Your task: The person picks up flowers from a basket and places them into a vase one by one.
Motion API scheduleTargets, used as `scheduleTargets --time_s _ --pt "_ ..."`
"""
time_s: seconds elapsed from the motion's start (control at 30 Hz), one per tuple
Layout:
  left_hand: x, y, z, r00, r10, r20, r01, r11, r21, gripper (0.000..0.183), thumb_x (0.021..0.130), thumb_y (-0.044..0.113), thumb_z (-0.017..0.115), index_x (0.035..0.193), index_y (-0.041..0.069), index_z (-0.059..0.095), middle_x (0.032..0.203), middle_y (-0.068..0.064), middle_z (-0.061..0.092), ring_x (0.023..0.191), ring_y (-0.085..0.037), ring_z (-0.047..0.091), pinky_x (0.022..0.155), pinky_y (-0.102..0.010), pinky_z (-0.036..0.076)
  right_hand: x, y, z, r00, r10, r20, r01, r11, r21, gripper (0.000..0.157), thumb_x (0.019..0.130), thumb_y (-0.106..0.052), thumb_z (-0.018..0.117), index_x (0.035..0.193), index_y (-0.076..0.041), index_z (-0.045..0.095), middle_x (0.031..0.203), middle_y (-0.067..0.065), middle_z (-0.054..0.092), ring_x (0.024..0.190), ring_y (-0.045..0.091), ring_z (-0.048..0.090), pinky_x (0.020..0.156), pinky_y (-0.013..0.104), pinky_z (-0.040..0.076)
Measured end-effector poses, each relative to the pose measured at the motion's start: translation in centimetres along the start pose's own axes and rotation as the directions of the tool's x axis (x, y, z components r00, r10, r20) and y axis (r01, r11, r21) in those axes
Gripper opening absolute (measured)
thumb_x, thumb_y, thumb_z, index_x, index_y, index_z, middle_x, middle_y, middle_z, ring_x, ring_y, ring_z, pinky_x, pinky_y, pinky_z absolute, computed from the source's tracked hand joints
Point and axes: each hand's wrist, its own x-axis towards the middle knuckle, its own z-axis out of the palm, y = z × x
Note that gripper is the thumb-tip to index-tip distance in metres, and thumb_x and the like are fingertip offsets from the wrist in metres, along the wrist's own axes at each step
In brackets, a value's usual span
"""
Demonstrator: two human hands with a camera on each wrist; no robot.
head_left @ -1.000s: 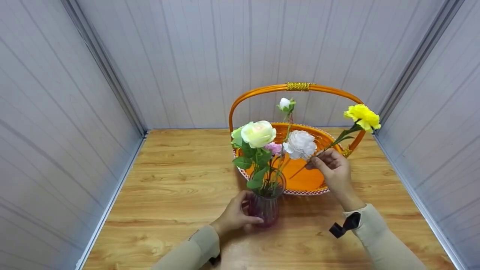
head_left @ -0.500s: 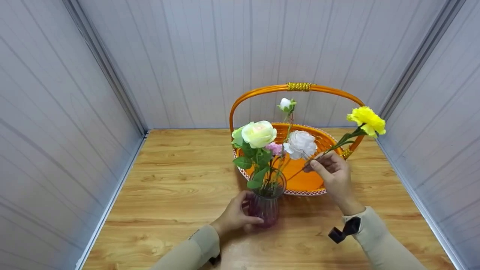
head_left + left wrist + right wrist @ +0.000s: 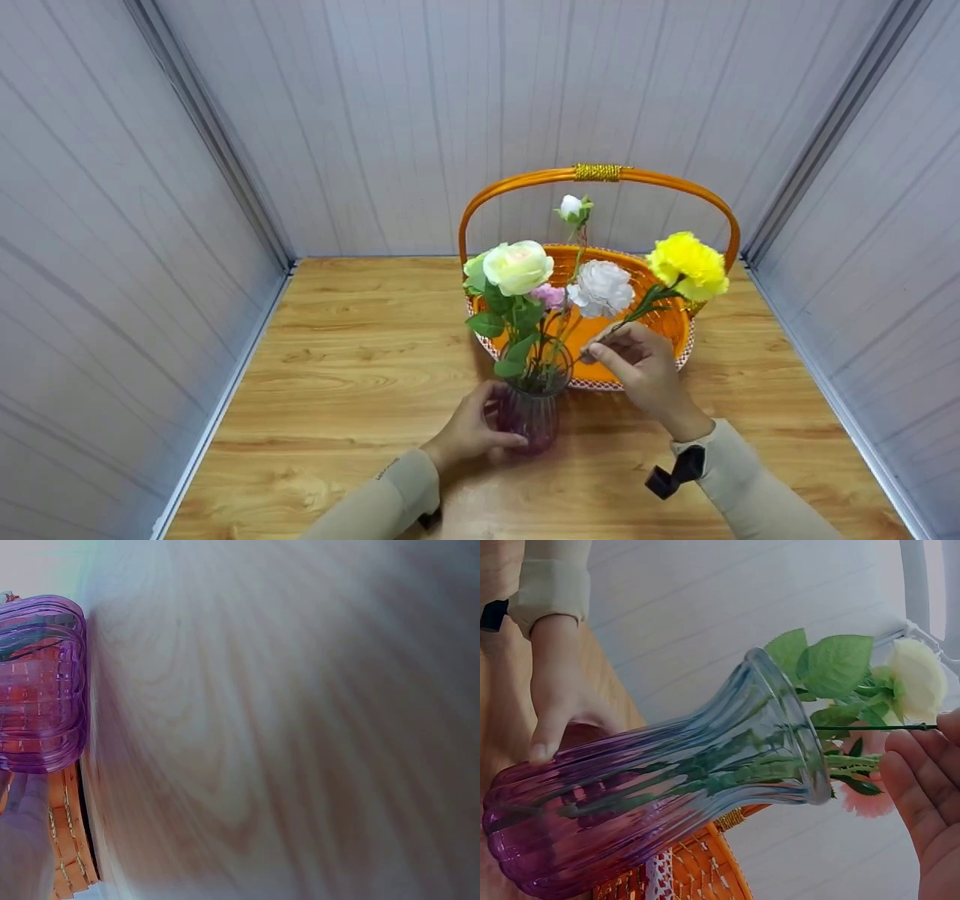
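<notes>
My left hand [image 3: 466, 429] holds the fluted glass vase [image 3: 538, 420], purple at its base and clear at the rim, fingers and thumb around its lower body. It stands upright on the wooden table. In it are a cream rose [image 3: 517, 268], a white flower [image 3: 602, 289], a small pink flower [image 3: 550, 297] and a white bud [image 3: 570, 207]. Between thumb and fingers, my right hand [image 3: 646, 373] pinches the stem of a yellow carnation [image 3: 688, 266], its bloom leaning right. The thin dark stem [image 3: 855, 727] reaches the vase mouth in the right wrist view.
An orange wicker basket [image 3: 600, 373] with a tall arched handle stands right behind the vase; its lower rim has white and red trim. Pale panelled walls [image 3: 375, 135] enclose the wooden table [image 3: 345, 352] at the back and both sides.
The right hand has moved left and down toward the vase, bringing the yellow carnation with it and its stem end to the vase mouth. The left hand and vase have stayed put.
</notes>
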Motion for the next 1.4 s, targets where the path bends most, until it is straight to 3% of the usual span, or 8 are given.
scheduleTargets --time_s 0.13,0.23,0.4,0.53,0.87,1.1,1.4 --pt "0.0 0.0 0.0 1.0 0.009 -0.002 -0.009 1.0 -0.003 0.077 0.076 0.015 0.099 0.139 0.006 0.055 0.142 -0.014 0.064 0.139 -0.035 0.059 0.125 -0.055 0.048 0.1 0.6 0.6 0.994 -0.089 0.062 0.093 0.994 -0.052 0.005 0.097 0.014 0.07 0.099 0.01 0.069 0.09 0.016 0.078 0.076 0.012 0.075 0.071 0.023 0.067" --pt "-0.1 0.0 0.0 1.0 0.015 -0.006 -0.015 1.0 0.001 0.076 0.076 0.015 0.099 0.138 0.006 0.056 0.141 -0.014 0.064 0.139 -0.035 0.06 0.125 -0.056 0.048 0.2 1.0 1.1 0.982 -0.157 0.107 0.167 0.982 -0.088 0.016 0.092 0.022 0.069 0.099 0.007 0.07 0.088 0.022 0.075 0.077 0.008 0.073 0.07 0.019 0.065" --pt "-0.1 -0.1 0.1 1.0 0.016 -0.012 -0.016 1.0 0.006 0.075 0.077 0.016 0.099 0.138 0.006 0.056 0.14 -0.014 0.065 0.139 -0.035 0.06 0.124 -0.056 0.049 0.4 1.4 1.9 0.956 -0.241 0.166 0.262 0.957 -0.121 0.028 0.086 0.029 0.067 0.099 0.005 0.072 0.083 0.022 0.074 0.07 0.012 0.07 0.066 0.016 0.062" --pt "-0.1 -0.1 0.1 1.0 0.014 -0.016 -0.014 1.0 0.004 0.075 0.076 0.015 0.1 0.137 0.006 0.056 0.14 -0.014 0.065 0.139 -0.035 0.06 0.124 -0.055 0.049 0.5 1.3 2.4 0.952 -0.222 0.211 0.251 0.961 -0.118 0.027 0.089 0.026 0.064 0.099 0.003 0.073 0.079 0.018 0.072 0.062 0.016 0.061 0.06 0.017 0.058" --pt "-0.1 -0.2 0.1 0.999 0.034 -0.02 -0.034 0.999 0.019 0.075 0.077 0.018 0.1 0.138 0.006 0.057 0.14 -0.013 0.066 0.138 -0.033 0.061 0.124 -0.055 0.049 0.7 0.7 3.3 0.945 -0.149 0.29 0.213 0.956 -0.204 0.022 0.097 0.016 0.067 0.095 -0.005 0.075 0.076 0.011 0.069 0.066 0.01 0.054 0.059 0.023 0.053" --pt "-0.2 -0.1 0.2 1.0 0.027 -0.015 -0.028 1.0 -0.013 0.075 0.078 0.016 0.099 0.139 0.007 0.057 0.139 -0.012 0.067 0.136 -0.031 0.061 0.124 -0.054 0.05 0.9 1.0 3.7 0.927 -0.183 0.327 0.286 0.91 -0.299 0.017 0.094 0.01 0.074 0.092 -0.007 0.075 0.075 0.002 0.063 0.067 0.011 0.051 0.056 0.021 0.045" --pt "0.0 -0.2 0.2 0.999 0.039 -0.011 -0.039 0.999 -0.011 0.074 0.079 0.014 0.098 0.14 0.006 0.056 0.142 -0.012 0.066 0.139 -0.031 0.06 0.126 -0.056 0.047 0.9 1.4 3.7 0.916 -0.159 0.369 0.304 0.874 -0.378 0.011 0.095 0.003 0.077 0.094 -0.008 0.076 0.088 0.003 0.071 0.076 0.013 0.061 0.064 0.028 0.058"
